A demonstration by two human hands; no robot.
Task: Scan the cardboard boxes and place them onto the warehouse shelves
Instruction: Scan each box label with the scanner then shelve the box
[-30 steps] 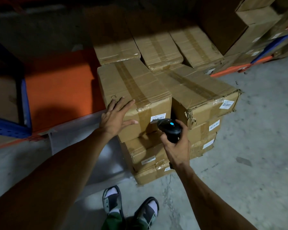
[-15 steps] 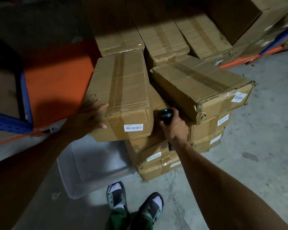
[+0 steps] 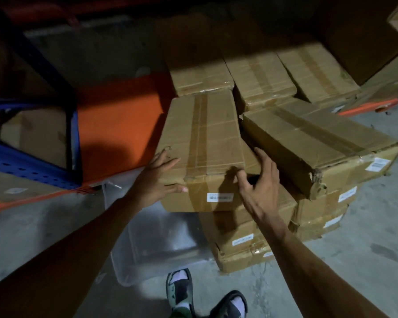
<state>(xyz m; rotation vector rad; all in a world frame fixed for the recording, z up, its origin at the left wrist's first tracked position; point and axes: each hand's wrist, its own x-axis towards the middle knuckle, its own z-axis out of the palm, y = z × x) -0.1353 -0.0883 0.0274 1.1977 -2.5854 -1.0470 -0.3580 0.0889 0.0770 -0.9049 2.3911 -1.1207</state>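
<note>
To get the box off the stack, gripping it at both near corners. Pressing the left hand flat on the left corner, fingers spread wide, thumb on the front, to stop tipping. Curling the right hand round the right corner, something dark tucked in the palm; cannot tell what. Sitting crooked on top, partly over a bin, with the shelf just left.

Dim light falls on a grey concrete floor beside blue-and-orange steel racking.
</note>
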